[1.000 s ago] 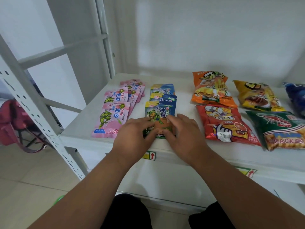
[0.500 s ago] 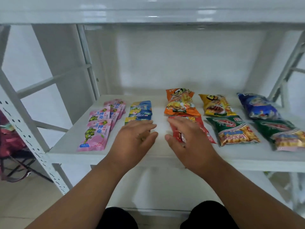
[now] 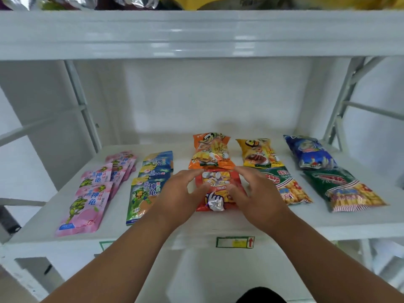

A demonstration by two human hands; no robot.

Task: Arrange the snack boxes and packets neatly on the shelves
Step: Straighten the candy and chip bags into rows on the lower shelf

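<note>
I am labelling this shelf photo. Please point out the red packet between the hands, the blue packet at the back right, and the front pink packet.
red packet [image 3: 218, 186], head view, printed middle.
blue packet [image 3: 311, 154], head view, centre of front.
pink packet [image 3: 86, 207], head view, turtle picture.

Upper shelf [image 3: 196, 33]: I see only bottom edges of foil and yellow packets [image 3: 140, 1], cut off by the frame top; contents unreadable. Red packet [image 3: 218, 189]: both flanks hidden under the left hand [image 3: 177, 197] and right hand [image 3: 255, 197]; I can't tell grip from touch. Green prawn-cracker packet [image 3: 288, 189]: near-left corner covered by the right hand. Print on the shelf-edge label [image 3: 235, 242] too small to read. Second label at the left forearm mostly hidden.
</note>
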